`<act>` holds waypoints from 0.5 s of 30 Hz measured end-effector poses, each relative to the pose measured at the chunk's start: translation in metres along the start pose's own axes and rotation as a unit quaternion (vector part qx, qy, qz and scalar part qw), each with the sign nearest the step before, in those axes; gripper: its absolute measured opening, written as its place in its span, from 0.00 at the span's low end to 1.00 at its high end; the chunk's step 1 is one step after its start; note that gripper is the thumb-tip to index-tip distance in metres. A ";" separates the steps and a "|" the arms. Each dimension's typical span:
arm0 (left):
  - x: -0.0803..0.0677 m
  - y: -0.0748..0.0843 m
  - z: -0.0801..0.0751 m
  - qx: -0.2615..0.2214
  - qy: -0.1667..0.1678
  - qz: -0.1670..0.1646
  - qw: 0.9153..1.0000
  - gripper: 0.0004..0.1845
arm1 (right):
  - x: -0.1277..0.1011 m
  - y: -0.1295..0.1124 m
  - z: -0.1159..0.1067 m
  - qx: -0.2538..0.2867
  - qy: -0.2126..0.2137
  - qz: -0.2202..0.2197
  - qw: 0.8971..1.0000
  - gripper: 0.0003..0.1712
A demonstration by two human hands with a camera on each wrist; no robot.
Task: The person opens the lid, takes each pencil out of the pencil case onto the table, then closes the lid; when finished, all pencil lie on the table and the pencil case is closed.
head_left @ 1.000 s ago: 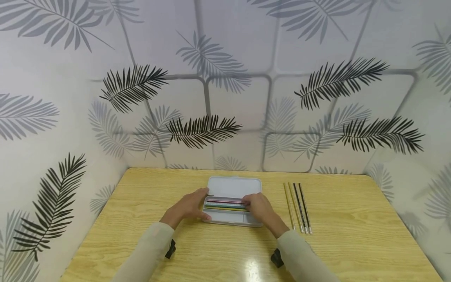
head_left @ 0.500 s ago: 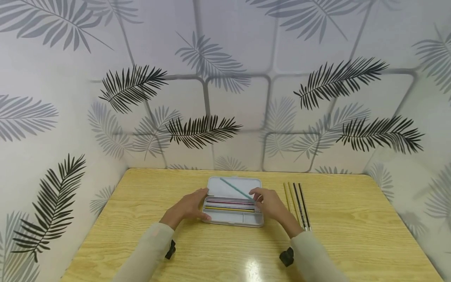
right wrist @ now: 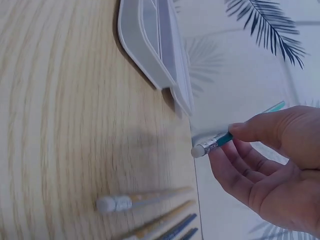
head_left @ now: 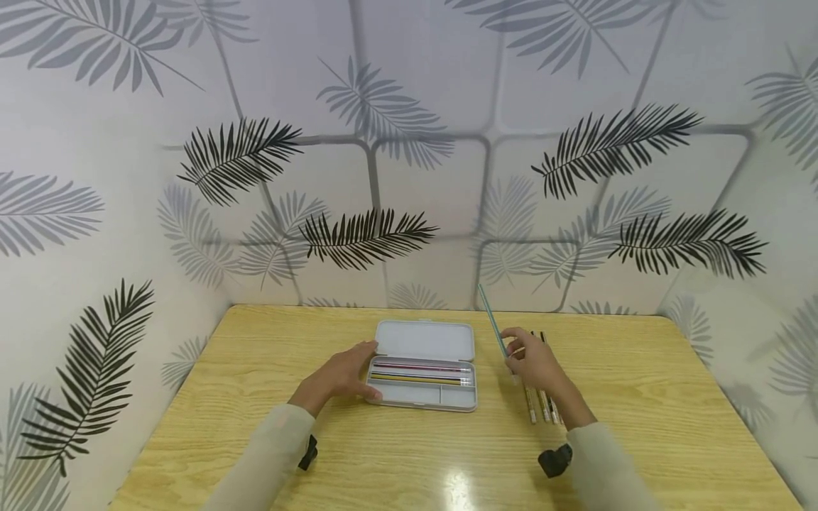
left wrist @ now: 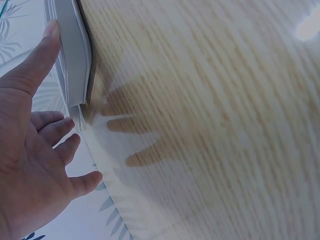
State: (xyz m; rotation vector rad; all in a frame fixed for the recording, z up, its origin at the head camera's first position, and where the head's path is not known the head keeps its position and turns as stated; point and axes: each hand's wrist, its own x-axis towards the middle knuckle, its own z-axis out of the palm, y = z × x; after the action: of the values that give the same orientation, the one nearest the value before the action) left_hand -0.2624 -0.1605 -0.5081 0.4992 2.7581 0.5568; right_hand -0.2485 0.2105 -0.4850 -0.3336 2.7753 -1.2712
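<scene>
Overhead, a teal pencil (head_left: 493,321) is pinched in the right hand (head_left: 535,362) above the row of pencils (head_left: 542,404) at 3 o'clock of the open case (head_left: 424,341), its long axis pointing toward 11 o'clock. At the left wrist, the left hand (left wrist: 30,150) is seen pressed flat-fingered against the case's end. At the right wrist, the eraser end (right wrist: 199,150) is seen nearest the surface (right wrist: 65,125); laying it parallel beside the row is judged the next move.

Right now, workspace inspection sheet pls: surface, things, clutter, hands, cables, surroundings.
Surface: wooden table, glossy, one glare spot near the front edge.
Things: open grey pencil case with coloured pencils inside; teal pencil lifted clear of it.
Clutter: row of pencils on the table right of the case.
Hands: left hand rests on the case's left end; right hand pinches the teal pencil above the row.
Cables: nothing seen.
Surroundings: leaf-print walls on three sides.
</scene>
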 end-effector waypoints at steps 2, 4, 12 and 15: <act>0.000 0.000 0.000 0.000 0.000 0.001 1.000 0.58 | -0.004 0.006 -0.007 0.007 -0.001 0.011 1.000 0.25; 0.000 0.000 0.000 0.001 0.000 0.001 1.000 0.58 | -0.008 0.011 -0.013 0.015 -0.001 0.014 1.000 0.25; -0.001 0.000 -0.001 -0.006 -0.001 0.000 1.000 0.58 | -0.024 0.035 -0.036 0.051 -0.014 0.052 0.997 0.30; -0.001 0.000 -0.001 -0.005 -0.002 -0.001 1.000 0.58 | -0.031 0.041 -0.043 0.063 -0.024 0.083 0.994 0.32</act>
State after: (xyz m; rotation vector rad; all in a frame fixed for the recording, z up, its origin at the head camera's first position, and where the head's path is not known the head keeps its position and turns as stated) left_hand -0.2623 -0.1610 -0.5069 0.4952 2.7491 0.5693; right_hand -0.2316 0.2754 -0.4881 -0.1210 2.6040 -1.3704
